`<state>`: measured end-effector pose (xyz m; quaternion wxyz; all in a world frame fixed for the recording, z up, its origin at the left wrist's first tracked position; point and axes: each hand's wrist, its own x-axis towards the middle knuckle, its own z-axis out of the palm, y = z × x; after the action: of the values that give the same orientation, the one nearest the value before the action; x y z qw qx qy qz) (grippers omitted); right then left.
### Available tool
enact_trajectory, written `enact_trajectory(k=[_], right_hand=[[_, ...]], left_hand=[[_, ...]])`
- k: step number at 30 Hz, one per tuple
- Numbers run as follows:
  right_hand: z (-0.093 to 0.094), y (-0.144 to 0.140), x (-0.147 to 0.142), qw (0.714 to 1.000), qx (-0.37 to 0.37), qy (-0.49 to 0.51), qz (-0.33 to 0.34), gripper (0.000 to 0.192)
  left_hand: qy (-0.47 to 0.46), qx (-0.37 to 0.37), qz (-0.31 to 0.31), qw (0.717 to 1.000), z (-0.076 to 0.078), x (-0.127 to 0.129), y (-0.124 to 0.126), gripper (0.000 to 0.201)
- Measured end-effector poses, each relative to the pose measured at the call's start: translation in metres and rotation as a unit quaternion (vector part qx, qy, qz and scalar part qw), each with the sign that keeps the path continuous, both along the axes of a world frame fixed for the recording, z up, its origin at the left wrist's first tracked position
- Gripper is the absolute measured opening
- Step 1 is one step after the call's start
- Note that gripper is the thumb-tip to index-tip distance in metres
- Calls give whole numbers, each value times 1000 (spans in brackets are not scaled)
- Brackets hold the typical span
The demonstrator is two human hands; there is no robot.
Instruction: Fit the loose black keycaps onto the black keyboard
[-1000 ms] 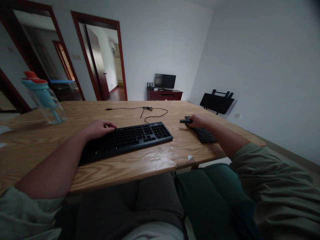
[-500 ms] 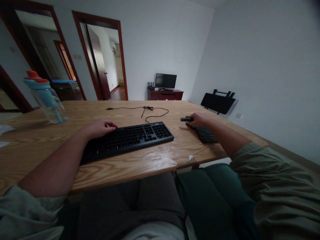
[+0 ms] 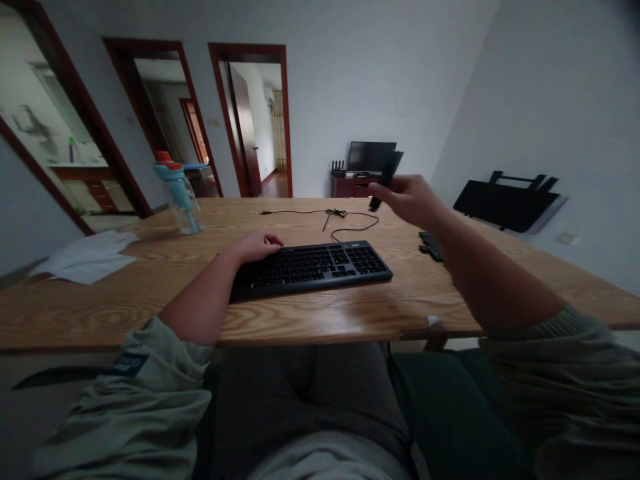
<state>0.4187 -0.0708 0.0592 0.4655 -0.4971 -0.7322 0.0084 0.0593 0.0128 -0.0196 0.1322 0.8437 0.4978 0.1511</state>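
Your right hand (image 3: 410, 199) is in the air over the counter (image 3: 320, 320), with thumb and fingers pinched on a slim black bar (image 3: 393, 165). You hold it near its lower part, so most of its length sticks up past your fingers, tilted with its top to the right; blur hides what exactly it is. That hold probably leaves its upper face free of your grip.

Your left hand (image 3: 257, 247) lies at the far left edge of the black full-size keyboard (image 3: 320, 267), fingers loosely curled and touching it. Whether they grip it or just rest there, I cannot tell; the placing would serve to steady it. The keyboard lies flat in front of you, keys up, likely set there for easy reach. Its cable (image 3: 339, 213) lies beyond the back edge, tied in a bundle, presumably to keep the slack together.

Near your right forearm, partly hidden by it, a dark segmented piece (image 3: 431, 247) lies on the counter. The water bottle (image 3: 183, 200) stands upright to the left, behind white paper (image 3: 90, 257), both well apart from your hands.
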Motion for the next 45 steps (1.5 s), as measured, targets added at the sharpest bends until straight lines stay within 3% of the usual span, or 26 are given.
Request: enact_trajectory(k=[5, 10, 14, 19, 26, 32, 39, 45], right_hand=[[-33, 29, -106, 993, -49, 42, 97, 46], [-71, 57, -159, 992, -112, 23, 56, 41], [-81, 60, -160, 992, -113, 36, 38, 41], [-83, 55, -153, 989, -131, 56, 34, 40], [-86, 56, -155, 989, -144, 35, 4, 40], [-90, 62, -151, 991, -131, 25, 25, 34], [-94, 66, -147, 988, -130, -1, 84, 37], [-93, 62, -147, 985, -99, -16, 143, 36]], left_hand=[[-13, 17, -29, 999, 3, 0, -4, 35], [-29, 26, -34, 999, 3, 0, -4, 36], [-34, 30, -39, 998, 0, 1, -3, 32], [-40, 15, -77, 996, -2, 3, -5, 31], [-21, 10, -80, 997, -5, 7, -5, 27], [-19, 11, -90, 996, -8, 10, -2, 23], [-39, 56, -37, 997, -9, 8, -2, 34], [-6, 20, -79, 997, -7, 8, -3, 28]])
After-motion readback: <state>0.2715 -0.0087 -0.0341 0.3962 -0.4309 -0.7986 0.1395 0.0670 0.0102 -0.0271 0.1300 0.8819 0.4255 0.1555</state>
